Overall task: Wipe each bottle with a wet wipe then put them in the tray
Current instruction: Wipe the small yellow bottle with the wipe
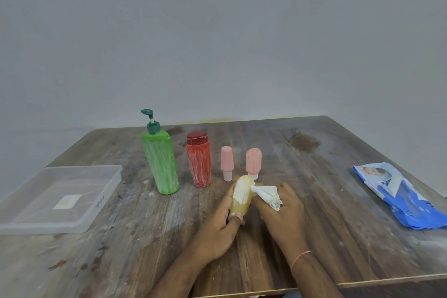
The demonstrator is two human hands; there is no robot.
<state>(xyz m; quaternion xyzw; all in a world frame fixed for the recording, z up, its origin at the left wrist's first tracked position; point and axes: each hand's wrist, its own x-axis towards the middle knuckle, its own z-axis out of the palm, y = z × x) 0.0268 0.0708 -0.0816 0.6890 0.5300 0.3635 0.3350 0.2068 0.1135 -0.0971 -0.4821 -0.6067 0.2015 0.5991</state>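
My left hand (221,227) grips a small yellow bottle (241,197) near the table's middle, tilted with its rounded end pointing away from me. My right hand (281,208) holds a bunched white wet wipe (267,195) whose tip touches the bottle's side. White streaks cover part of the yellow bottle. Behind stand a tall green pump bottle (160,159), a red bottle (198,161), and two small pink bottles (227,162) (253,161), all streaked white. A clear plastic tray (106,185) lies at the left, with no bottle in it.
A blue wet-wipe packet (396,195) lies open at the right edge of the wooden table (326,176). White crumbs and smears dot the tabletop. The table's front edge runs just below my forearms. A plain grey wall rises behind.
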